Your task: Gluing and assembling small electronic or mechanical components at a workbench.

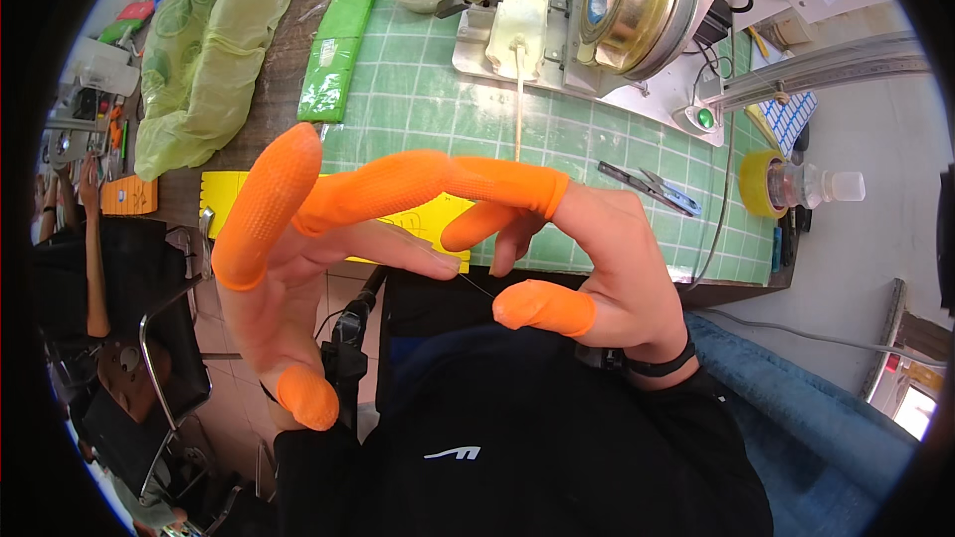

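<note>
Over the near edge of the table, my left hand (pixel 288 278) has its fingers spread, with orange finger cots on the thumb and two fingers. Its thumb stands well apart from the rest. From the right comes my right hand (pixel 622 259), also in orange finger cots, its fingers bent and its thumb apart from them. The orange-covered fingers of both hands meet or overlap in the middle. A fine strand (pixel 476 285) spans from a bare left fingertip to the right thumb tip; what secures its ends is unclear. Behind the hands lies a yellow board (pixel 224 194), partly hidden.
A metal fixture with a brass-coloured drum (pixel 622 10) and a thin stick (pixel 518 109) stands at the back. Blue-handled snips (pixel 671 193) lie on the green grid mat (pixel 418 89). Nearby are a bottle (pixel 821 185), green packet (pixel 338 50) and plastic bag (pixel 204 60). Another person's arm (pixel 95 249) shows left.
</note>
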Motion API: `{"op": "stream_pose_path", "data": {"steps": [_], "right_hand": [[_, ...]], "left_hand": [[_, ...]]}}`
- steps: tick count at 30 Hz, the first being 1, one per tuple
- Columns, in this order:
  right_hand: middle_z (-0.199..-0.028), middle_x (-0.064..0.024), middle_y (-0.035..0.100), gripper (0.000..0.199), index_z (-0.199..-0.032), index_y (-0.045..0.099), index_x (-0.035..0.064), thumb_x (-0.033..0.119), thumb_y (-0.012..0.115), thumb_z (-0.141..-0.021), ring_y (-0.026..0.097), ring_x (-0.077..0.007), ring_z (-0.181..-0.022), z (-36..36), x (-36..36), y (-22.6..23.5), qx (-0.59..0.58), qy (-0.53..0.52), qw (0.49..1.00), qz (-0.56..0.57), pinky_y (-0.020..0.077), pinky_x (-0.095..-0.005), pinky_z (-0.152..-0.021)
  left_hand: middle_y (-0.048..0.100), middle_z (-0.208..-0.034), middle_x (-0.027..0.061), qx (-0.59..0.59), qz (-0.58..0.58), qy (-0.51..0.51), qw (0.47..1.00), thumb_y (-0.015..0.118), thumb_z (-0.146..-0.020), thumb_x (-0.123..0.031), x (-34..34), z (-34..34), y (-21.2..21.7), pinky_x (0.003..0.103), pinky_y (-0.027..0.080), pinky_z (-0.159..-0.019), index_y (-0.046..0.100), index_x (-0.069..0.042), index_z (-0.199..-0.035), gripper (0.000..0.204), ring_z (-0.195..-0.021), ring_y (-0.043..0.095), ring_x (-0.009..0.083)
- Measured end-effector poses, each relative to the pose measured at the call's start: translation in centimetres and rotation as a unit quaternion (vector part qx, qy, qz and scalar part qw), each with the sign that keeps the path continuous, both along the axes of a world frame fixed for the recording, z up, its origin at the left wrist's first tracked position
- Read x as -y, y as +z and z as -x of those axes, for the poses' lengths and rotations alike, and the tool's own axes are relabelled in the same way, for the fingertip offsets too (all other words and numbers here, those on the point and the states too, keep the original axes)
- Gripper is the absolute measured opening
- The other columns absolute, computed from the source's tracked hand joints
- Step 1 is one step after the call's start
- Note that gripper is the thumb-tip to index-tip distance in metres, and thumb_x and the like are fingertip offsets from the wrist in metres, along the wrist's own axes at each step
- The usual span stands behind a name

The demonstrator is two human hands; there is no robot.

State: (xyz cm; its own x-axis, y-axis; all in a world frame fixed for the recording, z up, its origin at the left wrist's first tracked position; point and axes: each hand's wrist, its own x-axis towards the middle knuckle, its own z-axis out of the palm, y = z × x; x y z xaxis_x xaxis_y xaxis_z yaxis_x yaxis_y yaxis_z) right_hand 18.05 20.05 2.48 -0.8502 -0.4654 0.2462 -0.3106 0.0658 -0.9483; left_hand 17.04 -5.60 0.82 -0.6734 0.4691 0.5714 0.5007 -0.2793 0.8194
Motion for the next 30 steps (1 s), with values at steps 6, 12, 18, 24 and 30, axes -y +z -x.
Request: {"op": "stream_pose_path", "data": {"steps": [6,12,18,24,30], "right_hand": [[-0.091,-0.0074,0.076,0.037,-0.116,0.072,0.0026,0.013,0.085,-0.082,0.068,-0.0171,-0.069,-0.5,0.5,0.2,0.022,-0.038,0.997,-0.057,0.0552,-0.027,-0.065],[-0.093,-0.0094,0.077,0.014,-0.096,0.075,0.0011,0.003,0.08,-0.083,0.072,-0.0189,-0.071,-0.2,1.0,0.0,-0.033,-0.073,0.995,-0.057,0.0566,-0.029,-0.064],[-0.091,-0.0076,0.076,0.011,-0.091,0.072,0.0022,0.004,0.08,-0.083,0.072,-0.0219,-0.071,0.9,2.4,0.6,-0.055,-0.118,0.986,-0.102,0.0561,-0.0296,-0.064],[-0.079,-0.0092,0.071,0.009,-0.09,0.071,0.0034,0.005,0.076,-0.084,0.07,-0.0236,-0.068,5.6,6.3,-0.4,-0.234,-0.131,0.933,-0.239,0.0538,-0.0325,-0.06],[-0.073,-0.007,0.066,0.009,-0.082,0.065,0.0026,0.004,0.074,-0.08,0.069,-0.024,-0.069,11.3,12.2,-2.0,-0.363,-0.125,0.851,-0.358,0.0543,-0.0369,-0.06]], "left_hand": [[0.06,-0.132,0.0337,-0.007,0.021,0.098,0.995,0.054,-0.077,-0.088,-0.9,-1.1,0.5,0.039,0.06,-0.08,0.014,0.007,-0.16,0.132,-0.083,0.075,0.0306],[0.062,-0.131,0.0314,0.026,0.062,0.161,0.985,0.055,-0.081,-0.085,-0.1,-1.7,0.7,0.039,0.058,-0.083,0.019,0.007,-0.158,0.126,-0.082,0.075,0.0274],[0.06,-0.131,0.0339,0.087,0.086,0.333,0.935,0.055,-0.093,-0.072,2.3,-2.6,1.9,0.037,0.056,-0.087,0.024,0.008,-0.157,0.107,-0.085,0.074,0.0278],[0.059,-0.133,0.0339,0.02,0.056,0.457,0.888,0.044,-0.104,-0.057,11.4,-3.4,1.3,0.036,0.055,-0.09,0.029,0.011,-0.153,0.085,-0.087,0.073,0.0281],[0.058,-0.135,0.0336,0.007,-0.033,0.488,0.872,0.036,-0.109,-0.041,14.6,-4.3,0.9,0.034,0.056,-0.087,0.034,0.009,-0.152,0.066,-0.091,0.073,0.0275]]}}
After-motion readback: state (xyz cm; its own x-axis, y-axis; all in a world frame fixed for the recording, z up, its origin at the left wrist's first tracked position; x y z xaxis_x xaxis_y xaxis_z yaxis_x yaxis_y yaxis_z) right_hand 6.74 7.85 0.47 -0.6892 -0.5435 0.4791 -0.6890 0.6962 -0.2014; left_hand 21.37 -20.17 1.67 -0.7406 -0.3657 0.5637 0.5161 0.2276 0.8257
